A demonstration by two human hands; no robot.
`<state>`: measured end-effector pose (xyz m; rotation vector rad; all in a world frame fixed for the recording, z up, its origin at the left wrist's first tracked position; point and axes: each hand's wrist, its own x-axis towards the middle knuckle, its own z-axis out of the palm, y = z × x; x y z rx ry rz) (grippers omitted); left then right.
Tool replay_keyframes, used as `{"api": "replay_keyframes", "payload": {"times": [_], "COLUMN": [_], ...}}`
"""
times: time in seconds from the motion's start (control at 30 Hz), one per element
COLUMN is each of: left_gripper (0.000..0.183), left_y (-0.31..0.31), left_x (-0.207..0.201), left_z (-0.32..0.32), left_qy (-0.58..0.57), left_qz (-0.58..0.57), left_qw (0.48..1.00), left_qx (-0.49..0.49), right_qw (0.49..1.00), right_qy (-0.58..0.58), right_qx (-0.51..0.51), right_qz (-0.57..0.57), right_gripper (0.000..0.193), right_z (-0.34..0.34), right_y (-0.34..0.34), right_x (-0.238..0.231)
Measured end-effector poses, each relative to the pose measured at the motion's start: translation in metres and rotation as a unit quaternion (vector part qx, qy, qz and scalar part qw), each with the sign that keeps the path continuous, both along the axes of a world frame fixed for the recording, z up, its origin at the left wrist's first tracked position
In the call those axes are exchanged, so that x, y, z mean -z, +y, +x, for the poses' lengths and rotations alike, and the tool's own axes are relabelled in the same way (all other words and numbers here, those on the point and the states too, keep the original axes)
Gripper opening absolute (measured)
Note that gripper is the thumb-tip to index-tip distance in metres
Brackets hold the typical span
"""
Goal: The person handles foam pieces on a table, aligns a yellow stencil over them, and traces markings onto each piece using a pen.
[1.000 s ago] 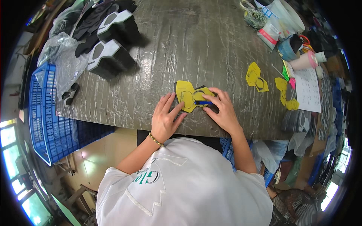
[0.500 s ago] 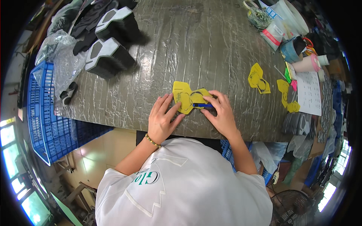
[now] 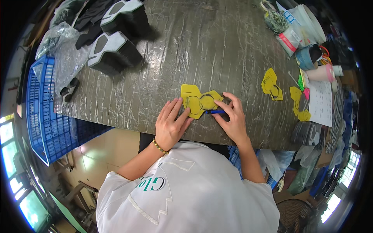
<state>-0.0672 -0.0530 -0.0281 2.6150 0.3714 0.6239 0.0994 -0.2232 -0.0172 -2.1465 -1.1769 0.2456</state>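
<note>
A yellow template (image 3: 200,98), two angular lobes joined at a narrow waist with dark outlines on it, lies flat near the table's front edge. A dark rim under its edges hints at a black piece beneath, mostly hidden. My left hand (image 3: 171,120) rests at its left side, fingers stretched out with the fingertips on its edge. At its right end, my right hand (image 3: 234,118) pinches a blue pen (image 3: 215,112) between thumb and fingers, the index finger lifted and stretched out. The pen's tip points left, close to the template's lower edge.
Two stacks of black and grey shaped pieces (image 3: 116,52) stand at the far left, near a blue crate (image 3: 40,112). More yellow templates (image 3: 272,84) lie to the right, beside a written sheet (image 3: 321,103). Tubs, bags and a pink-lidded cup (image 3: 320,73) crowd the far right.
My right hand has drawn slightly back from the template, and the blue pen has moved off its face to the lower edge. My left hand stays in place on the template.
</note>
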Motion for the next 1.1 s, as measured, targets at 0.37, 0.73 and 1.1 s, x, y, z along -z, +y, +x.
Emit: {"api": "replay_keyframes", "payload": {"times": [0.37,0.73,1.1], "left_gripper": [0.031,0.034,0.037], "left_y": [-0.001,-0.005,-0.002], "left_x": [0.0,-0.001,-0.001], "left_z": [-0.002,0.001,0.003], "left_qy": [0.001,-0.018,-0.033], "left_qz": [0.011,-0.015,-0.017], "left_qw": [1.0,1.0,0.999], "left_qx": [0.002,0.004,0.003], "right_qw": [1.0,1.0,0.999], "right_qy": [-0.007,-0.017,-0.023], "right_qx": [0.004,-0.003,0.036], "right_qz": [-0.006,0.018,0.029], "right_gripper": [0.044,0.043,0.043], "right_z": [-0.001,0.001,-0.02], "right_y": [0.0,0.003,0.006], "right_x": [0.0,0.0,0.005]}}
